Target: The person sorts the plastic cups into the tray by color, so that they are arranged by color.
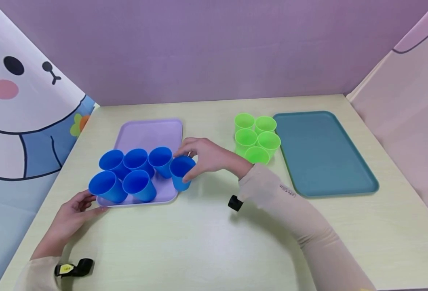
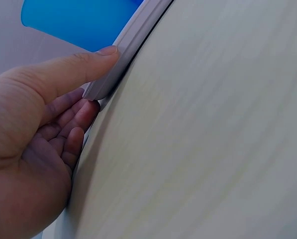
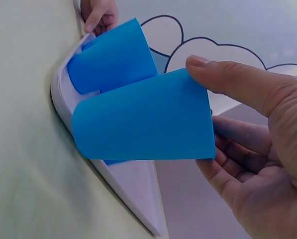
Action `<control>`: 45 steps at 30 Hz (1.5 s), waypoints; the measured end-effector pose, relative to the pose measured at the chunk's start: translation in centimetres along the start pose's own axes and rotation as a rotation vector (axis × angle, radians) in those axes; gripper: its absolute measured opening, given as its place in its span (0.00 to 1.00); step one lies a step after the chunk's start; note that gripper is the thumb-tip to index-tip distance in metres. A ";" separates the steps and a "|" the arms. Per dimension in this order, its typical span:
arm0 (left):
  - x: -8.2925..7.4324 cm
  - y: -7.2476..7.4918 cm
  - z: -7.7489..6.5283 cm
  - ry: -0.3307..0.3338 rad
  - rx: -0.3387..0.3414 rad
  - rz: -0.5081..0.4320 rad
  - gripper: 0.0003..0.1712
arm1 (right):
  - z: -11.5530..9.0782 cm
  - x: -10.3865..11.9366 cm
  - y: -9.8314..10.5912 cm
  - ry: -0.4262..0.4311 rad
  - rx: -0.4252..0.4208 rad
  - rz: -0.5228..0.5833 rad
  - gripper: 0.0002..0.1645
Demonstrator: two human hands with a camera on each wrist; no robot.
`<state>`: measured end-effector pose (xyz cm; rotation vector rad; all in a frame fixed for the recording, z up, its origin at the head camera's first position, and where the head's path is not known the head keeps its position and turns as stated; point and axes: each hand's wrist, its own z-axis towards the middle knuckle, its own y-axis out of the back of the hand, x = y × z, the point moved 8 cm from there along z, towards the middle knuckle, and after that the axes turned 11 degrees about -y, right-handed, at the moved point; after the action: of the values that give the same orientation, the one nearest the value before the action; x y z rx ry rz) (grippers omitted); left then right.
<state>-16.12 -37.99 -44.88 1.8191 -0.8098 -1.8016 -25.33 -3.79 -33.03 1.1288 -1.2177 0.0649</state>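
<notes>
Right hand: curled part-way, its thumb on one side of a cup's rim and its fingers on the other, so that it held that single cup
Held cup: blue, mouth up, at the right edge of the purple tray, just beside the nearest of the other blue cups; whether its base touched the tray could not be told
Left hand: at the tray's near left corner, thumb on the rim and fingers loosely bent below it, pinching the edge
Purple tray: flat on the left part of the tabletop, its far part bare
Blue cups: five, upright on the near half of the tray, three in a back row and two in front, close together
Green cups: five, upright in a tight cluster, two, two and one, between the right hand and the teal tray
Teal tray: on the right, just beside the green cups, bare across its surface
Sleeves: pale, with a black strap at the left wrist
Walls: purple at the back, cartoon print on the left
</notes>
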 end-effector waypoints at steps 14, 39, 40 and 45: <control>-0.1 0.0 0.1 -0.011 -0.014 0.003 0.44 | 1.3 1.2 -2.5 0.003 -0.003 -0.009 0.38; -0.2 0.0 0.0 -0.022 -0.018 -0.002 0.44 | 1.7 2.3 -5.0 0.040 0.011 -0.136 0.44; -0.2 0.0 0.0 -0.021 -0.018 -0.002 0.44 | 1.6 2.3 -5.0 0.041 0.013 -0.138 0.44; -0.3 0.1 0.0 -0.015 -0.015 0.005 0.44 | 1.5 2.4 -5.0 0.038 0.023 -0.141 0.44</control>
<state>-16.08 -37.86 -44.65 1.7946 -0.8035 -1.8160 -22.51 -8.57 -34.60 1.2253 -1.1031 -0.0068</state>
